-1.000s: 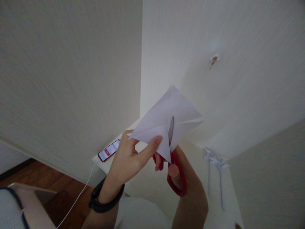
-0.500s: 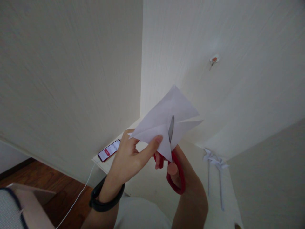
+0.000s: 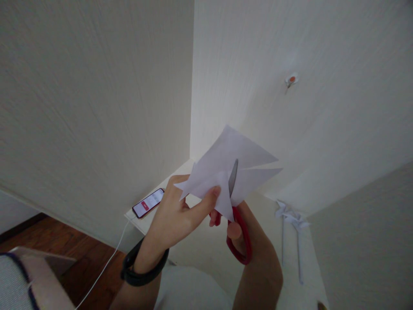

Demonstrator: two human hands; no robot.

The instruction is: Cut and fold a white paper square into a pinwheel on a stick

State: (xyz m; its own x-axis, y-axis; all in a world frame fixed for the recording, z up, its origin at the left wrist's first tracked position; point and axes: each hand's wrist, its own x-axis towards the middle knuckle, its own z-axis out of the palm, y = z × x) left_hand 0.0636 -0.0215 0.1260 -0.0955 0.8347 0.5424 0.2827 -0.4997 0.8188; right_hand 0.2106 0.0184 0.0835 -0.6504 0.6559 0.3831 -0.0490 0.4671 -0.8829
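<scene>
My left hand (image 3: 185,211) pinches a square of white paper (image 3: 222,157) near its lower edge, thumb on top and fingers underneath. Slits run in from the paper's corners, one plainly at the right and another at the lower side. Red-handled scissors (image 3: 245,247) are in my right hand (image 3: 237,230), with the thumb through one loop and the other fingers partly hidden under the paper. One grey blade shows above the sheet, inside the lower slit; the other blade is hidden beneath.
A phone (image 3: 148,203) with a lit screen lies on the white tabletop at left, a white cable (image 3: 111,258) trailing from it. Two paper pinwheels (image 3: 298,221) on sticks rest at right. A small orange-centred fixture (image 3: 292,79) sits on the wall.
The paper has turned and tilted slightly, its top corner lower and its right points further right. The slit at the left edge shows more. My hands and the scissors have barely moved.
</scene>
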